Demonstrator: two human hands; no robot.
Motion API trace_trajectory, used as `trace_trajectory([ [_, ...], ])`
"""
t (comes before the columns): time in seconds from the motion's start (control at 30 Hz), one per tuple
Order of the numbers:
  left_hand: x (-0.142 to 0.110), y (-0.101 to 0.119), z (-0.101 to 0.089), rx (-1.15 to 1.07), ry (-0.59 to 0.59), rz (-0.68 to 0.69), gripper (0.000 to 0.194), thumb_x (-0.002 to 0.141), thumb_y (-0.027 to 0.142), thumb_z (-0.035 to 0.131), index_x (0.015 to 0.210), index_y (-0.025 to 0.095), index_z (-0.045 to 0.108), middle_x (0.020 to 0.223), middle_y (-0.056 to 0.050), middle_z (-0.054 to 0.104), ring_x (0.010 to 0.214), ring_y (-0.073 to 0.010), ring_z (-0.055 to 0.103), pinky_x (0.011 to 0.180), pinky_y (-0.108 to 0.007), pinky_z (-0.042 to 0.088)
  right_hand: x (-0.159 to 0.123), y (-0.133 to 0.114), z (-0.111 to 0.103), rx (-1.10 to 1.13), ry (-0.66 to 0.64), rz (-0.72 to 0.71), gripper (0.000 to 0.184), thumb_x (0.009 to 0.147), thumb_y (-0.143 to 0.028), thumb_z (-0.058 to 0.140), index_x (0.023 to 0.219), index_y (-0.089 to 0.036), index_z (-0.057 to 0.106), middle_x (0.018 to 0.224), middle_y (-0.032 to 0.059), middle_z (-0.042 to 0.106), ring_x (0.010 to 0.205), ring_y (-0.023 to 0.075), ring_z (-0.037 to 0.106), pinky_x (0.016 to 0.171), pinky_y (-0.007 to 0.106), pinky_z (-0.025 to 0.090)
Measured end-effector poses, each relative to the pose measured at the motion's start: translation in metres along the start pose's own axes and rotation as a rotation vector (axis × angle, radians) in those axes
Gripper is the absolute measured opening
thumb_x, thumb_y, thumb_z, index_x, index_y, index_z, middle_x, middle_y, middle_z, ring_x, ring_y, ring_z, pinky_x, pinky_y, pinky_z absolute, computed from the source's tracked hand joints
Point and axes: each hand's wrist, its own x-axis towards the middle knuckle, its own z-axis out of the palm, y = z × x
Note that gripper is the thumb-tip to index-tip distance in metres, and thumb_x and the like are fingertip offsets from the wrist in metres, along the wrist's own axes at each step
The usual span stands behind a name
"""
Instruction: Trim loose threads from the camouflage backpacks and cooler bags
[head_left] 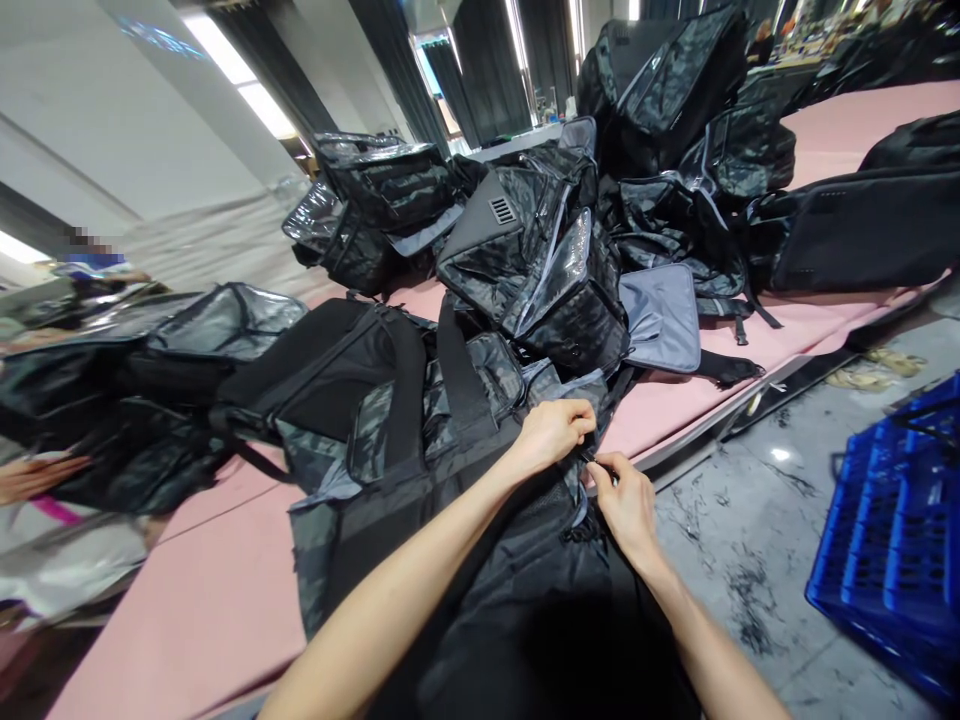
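Note:
A black and dark camouflage backpack (349, 545) lies in front of me on the pink-covered table, its wide shoulder straps toward the far side. At its right edge my left hand (559, 432) is closed in a pinch on the bag's edge. Just below and to the right, my right hand (628, 503) pinches a thin dark piece at the same edge; whether it is a zipper end or a strap I cannot tell. The two hands are close together but apart. Grey lining shows beside the fingers.
Several similar bags, such as an unzipped one (495, 235), are heaped beyond on the pink table (202, 590). Another person's hand (41, 477) rests by a bag at left. A blue plastic crate (892, 540) stands on the thread-littered floor (712, 530) at right.

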Motion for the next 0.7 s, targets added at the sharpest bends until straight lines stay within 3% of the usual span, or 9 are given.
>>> trace_trajectory([
  [0.2, 0.008, -0.001, -0.020, -0.229, -0.005, 0.056, 0.026, 0.082, 0.028, 0.041, 0.072, 0.015, 0.061, 0.067, 0.000, 0.063, 0.067, -0.0124, 0.055, 0.067, -0.022, 0.041, 0.004, 0.013, 0.003, 0.344, -0.081, 0.106, 0.023, 0.075, -0.038, 0.054, 0.077, -0.018, 0.064, 0.076, 0.0038, 0.069, 0.072, 0.0190, 0.063, 0.070, 0.030, 0.046],
  [0.3, 0.013, -0.005, -0.034, -0.122, 0.111, 0.119, 0.025, 0.084, 0.027, 0.041, 0.088, 0.015, 0.063, 0.086, -0.004, 0.065, 0.083, -0.0150, 0.057, 0.078, -0.025, 0.041, 0.004, 0.016, 0.003, 0.432, -0.099, 0.109, 0.024, 0.075, -0.039, 0.054, 0.076, -0.017, 0.063, 0.073, 0.0043, 0.068, 0.070, 0.0186, 0.062, 0.069, 0.029, 0.046],
  [0.37, 0.016, -0.010, -0.036, 0.138, 0.141, 0.183, 0.024, 0.082, 0.023, 0.049, 0.102, 0.022, 0.062, 0.106, -0.003, 0.062, 0.098, -0.0178, 0.053, 0.085, -0.030, 0.038, 0.003, 0.016, 0.003, 0.390, -0.082, 0.104, 0.025, 0.075, -0.040, 0.054, 0.080, -0.018, 0.064, 0.078, 0.0050, 0.069, 0.075, 0.0195, 0.063, 0.072, 0.030, 0.046],
  [0.47, 0.024, -0.017, -0.025, 0.485, 0.024, 0.312, 0.034, 0.078, 0.026, 0.060, 0.111, 0.031, 0.057, 0.122, -0.002, 0.054, 0.115, -0.0227, 0.042, 0.090, -0.036, 0.033, 0.001, 0.012, 0.002, 0.204, -0.039, 0.072, 0.028, 0.077, -0.043, 0.052, 0.088, -0.021, 0.064, 0.087, 0.0047, 0.070, 0.083, 0.0209, 0.063, 0.076, 0.032, 0.045],
  [0.6, 0.038, -0.022, -0.009, 0.656, 0.017, 0.302, 0.045, 0.076, 0.035, 0.062, 0.119, 0.027, 0.050, 0.116, -0.007, 0.058, 0.109, -0.0244, 0.048, 0.086, -0.036, 0.035, 0.000, 0.003, 0.001, -0.033, 0.007, 0.040, 0.029, 0.081, -0.042, 0.047, 0.094, -0.023, 0.064, 0.088, 0.0050, 0.070, 0.081, 0.0217, 0.064, 0.074, 0.033, 0.044],
  [0.7, 0.048, -0.022, -0.008, 0.612, 0.004, 0.203, 0.042, 0.079, 0.038, 0.057, 0.118, 0.024, 0.050, 0.097, -0.008, 0.065, 0.092, -0.0224, 0.058, 0.077, -0.030, 0.038, -0.001, -0.004, 0.004, -0.115, 0.022, 0.040, 0.029, 0.082, -0.041, 0.046, 0.095, -0.022, 0.064, 0.086, 0.0059, 0.070, 0.079, 0.0223, 0.064, 0.072, 0.031, 0.043],
])
